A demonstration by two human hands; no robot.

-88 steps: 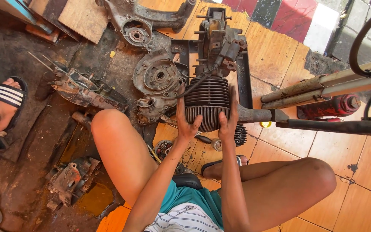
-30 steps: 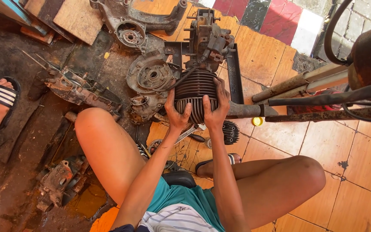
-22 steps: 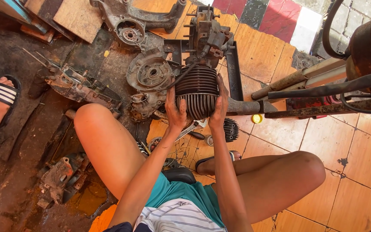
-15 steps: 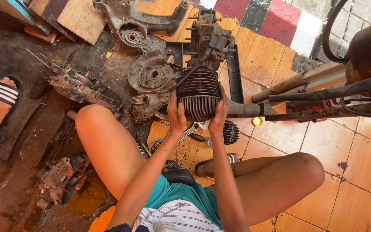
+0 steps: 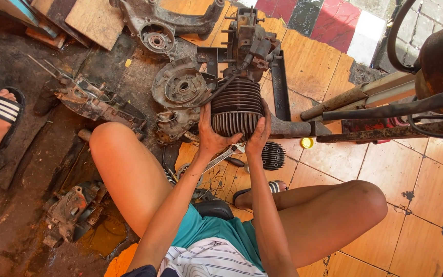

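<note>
Right now your left hand [image 5: 210, 134] and right hand [image 5: 259, 136] clasp the dark, finned metal engine cylinder [image 5: 237, 109] from both sides, fingers wrapped around its lower fins, seating it against the grimy crankcase [image 5: 246, 38]. Next, I'd judge, calls for steady, even pressure.

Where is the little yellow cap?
In the head view, the yellow cap lies on the orange tiled floor, right of the hands, just below the rusty metal bar.
</note>
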